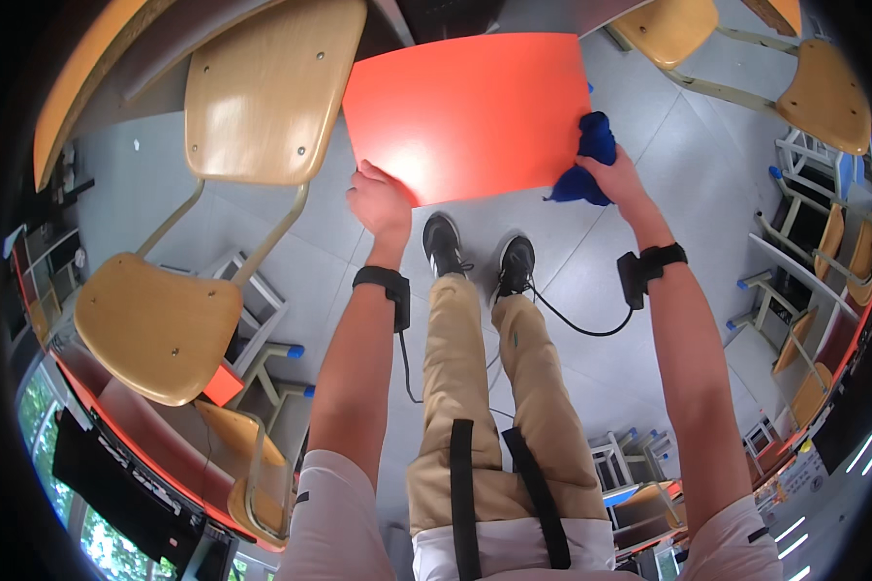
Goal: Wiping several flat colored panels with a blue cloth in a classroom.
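An orange-red rectangular panel with a smooth, slightly glossy face spans the space in front of me, above my shoes. At its near left corner, my left hand is closed around the edge. My right hand grips a crumpled dark blue cloth against the panel's right edge. Part of the cloth hangs below the near right corner. Whether the right fingers also grip the panel itself cannot be seen. The panel's underside is hidden.
A wooden chair with a metal frame stands close on the left, its seat near the panel's left edge. Another wooden chair is at the upper right. Several more chairs and desks line both sides. Cables run from black wrist straps past my legs.
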A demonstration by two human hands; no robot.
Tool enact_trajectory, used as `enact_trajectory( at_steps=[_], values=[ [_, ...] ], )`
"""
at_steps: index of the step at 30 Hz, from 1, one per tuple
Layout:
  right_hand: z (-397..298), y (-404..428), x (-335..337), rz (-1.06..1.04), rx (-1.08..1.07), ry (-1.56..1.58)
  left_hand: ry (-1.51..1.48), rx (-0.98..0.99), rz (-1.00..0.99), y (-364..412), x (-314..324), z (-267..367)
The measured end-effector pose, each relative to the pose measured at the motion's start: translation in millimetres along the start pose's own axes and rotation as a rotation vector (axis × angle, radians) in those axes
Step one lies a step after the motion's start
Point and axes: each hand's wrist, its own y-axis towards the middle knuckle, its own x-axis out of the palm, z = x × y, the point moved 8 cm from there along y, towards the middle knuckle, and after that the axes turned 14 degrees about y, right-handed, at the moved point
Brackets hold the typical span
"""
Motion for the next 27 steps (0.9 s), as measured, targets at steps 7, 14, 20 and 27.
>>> enact_trajectory(
  at_steps=[7,14,20,27],
  values=[
    [31,-24,-4,-0.225,0.033,-0.08,-0.078,0.054,-0.033,-56,22,-52],
    [97,-76,-33,-0.206,0.029,-0.121,-0.072,-0.016,-0.192,-127,42,-101],
    [129,-146,7,-0.279,0.026,-0.175,0.112,0.115,0.128,-93,20,-159],
    [148,-185,13,-0.284,0.098,-0.022,-0.078,-0.454,0.06,-82,10,-153]
  ],
)
